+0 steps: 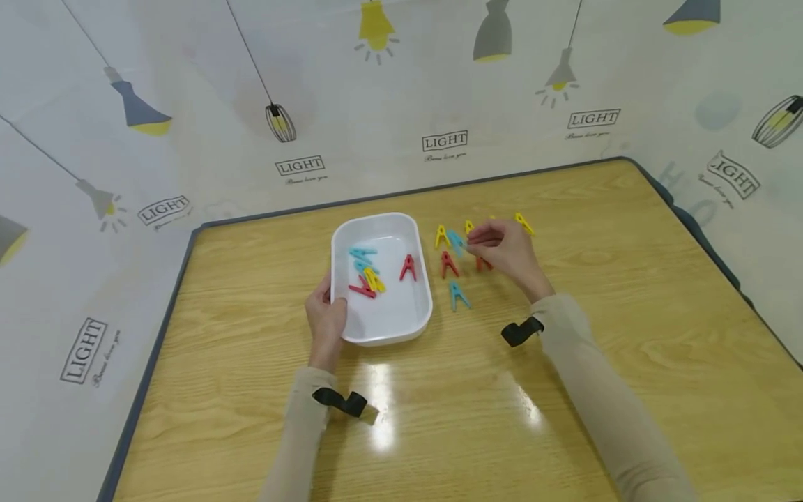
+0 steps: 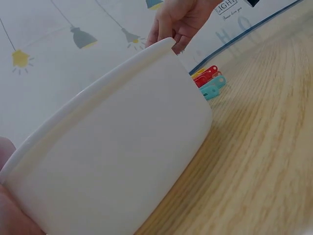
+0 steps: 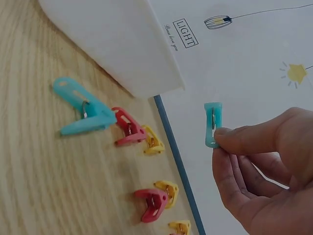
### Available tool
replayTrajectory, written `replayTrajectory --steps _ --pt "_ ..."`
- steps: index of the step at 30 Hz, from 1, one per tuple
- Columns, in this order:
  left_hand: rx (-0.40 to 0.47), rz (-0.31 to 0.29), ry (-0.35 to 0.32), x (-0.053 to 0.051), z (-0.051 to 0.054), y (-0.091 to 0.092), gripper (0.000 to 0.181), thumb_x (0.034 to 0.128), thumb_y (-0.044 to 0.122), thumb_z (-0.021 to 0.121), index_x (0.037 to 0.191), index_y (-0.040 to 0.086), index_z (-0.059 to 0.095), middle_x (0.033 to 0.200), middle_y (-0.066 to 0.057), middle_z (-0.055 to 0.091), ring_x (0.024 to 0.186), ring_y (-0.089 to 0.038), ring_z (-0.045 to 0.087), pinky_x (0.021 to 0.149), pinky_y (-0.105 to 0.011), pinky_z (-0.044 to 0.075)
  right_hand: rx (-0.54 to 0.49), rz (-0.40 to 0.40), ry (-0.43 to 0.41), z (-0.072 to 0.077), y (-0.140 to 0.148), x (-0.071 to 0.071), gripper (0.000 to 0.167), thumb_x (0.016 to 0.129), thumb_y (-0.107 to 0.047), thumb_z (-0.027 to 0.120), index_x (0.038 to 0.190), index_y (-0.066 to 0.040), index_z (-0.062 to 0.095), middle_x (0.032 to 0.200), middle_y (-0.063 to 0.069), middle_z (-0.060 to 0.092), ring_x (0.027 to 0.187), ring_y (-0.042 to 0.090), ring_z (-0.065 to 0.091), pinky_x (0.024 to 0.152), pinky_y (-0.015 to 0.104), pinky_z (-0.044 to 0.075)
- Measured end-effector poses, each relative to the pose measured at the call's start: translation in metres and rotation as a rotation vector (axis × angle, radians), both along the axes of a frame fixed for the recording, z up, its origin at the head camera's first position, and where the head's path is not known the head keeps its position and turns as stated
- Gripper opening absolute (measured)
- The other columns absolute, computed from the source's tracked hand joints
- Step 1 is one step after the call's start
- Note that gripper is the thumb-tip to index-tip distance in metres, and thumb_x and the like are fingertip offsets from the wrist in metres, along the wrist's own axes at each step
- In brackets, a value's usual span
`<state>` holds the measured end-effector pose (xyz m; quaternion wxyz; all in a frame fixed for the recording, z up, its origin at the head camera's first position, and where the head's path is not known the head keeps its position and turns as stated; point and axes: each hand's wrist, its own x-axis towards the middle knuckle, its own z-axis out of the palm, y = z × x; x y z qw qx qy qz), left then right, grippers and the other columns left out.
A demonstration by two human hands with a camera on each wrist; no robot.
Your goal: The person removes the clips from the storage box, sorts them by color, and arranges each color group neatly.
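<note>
Left hand: white tray is gripped.
Right hand: blue clip is pinched above desk.
Tray: coloured clips are contained.

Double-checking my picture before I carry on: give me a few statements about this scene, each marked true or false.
1. The left hand grips the white tray. True.
2. The right hand is empty. False: it pinches a turquoise clothespin.
3. A yellow clothespin lies in the white tray. True.
4. Every clothespin is in the white tray. False: a red clothespin, among others, lies on the wooden table.
</note>
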<state>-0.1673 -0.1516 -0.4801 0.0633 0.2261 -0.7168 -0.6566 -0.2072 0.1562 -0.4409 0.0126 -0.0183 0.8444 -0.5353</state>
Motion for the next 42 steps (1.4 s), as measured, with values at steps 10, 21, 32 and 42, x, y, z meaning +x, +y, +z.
replayTrajectory --steps 10,21,32,42 --pt "-0.007 -0.015 -0.018 0.002 0.003 -0.001 0.068 0.0834 -0.017 0.041 0.148 0.004 0.05 0.147 -0.02 0.055 0.129 -0.029 0.057 0.109 -0.042 0.049 0.04 -0.011 0.001 -0.012 0.02 0.013 0.023 0.091 -0.009 0.074 0.111 0.001 0.072 0.111 0.02 0.074 0.097 0.028 0.072 0.075 0.013 0.055" --pt "0.007 -0.013 -0.022 0.002 0.002 -0.001 0.069 0.0831 -0.016 0.041 0.148 0.004 0.05 0.148 -0.019 0.055 0.129 -0.026 0.056 0.108 -0.041 0.049 0.078 -0.035 -0.025 -0.029 0.041 0.032 0.02 0.09 -0.009 0.075 0.107 0.001 0.072 0.108 0.022 0.074 0.087 0.015 0.071 0.072 0.011 0.053" --pt "-0.01 -0.027 -0.013 0.003 0.001 0.001 0.07 0.0819 -0.017 0.04 0.149 0.003 0.049 0.148 -0.02 0.054 0.129 -0.027 0.056 0.107 -0.04 0.05 0.097 -0.038 -0.023 -0.045 0.048 0.048 0.018 0.089 -0.003 0.073 0.105 0.004 0.071 0.104 0.024 0.074 0.086 0.015 0.071 0.071 0.01 0.052" --pt "0.015 -0.026 -0.003 0.003 0.003 0.0 0.07 0.0814 -0.018 0.039 0.148 0.001 0.049 0.148 -0.021 0.053 0.132 -0.027 0.054 0.109 -0.04 0.048 0.107 -0.053 0.002 -0.047 0.044 0.053 0.019 0.089 -0.008 0.076 0.104 0.003 0.072 0.103 0.022 0.075 0.088 0.024 0.072 0.071 0.01 0.052"
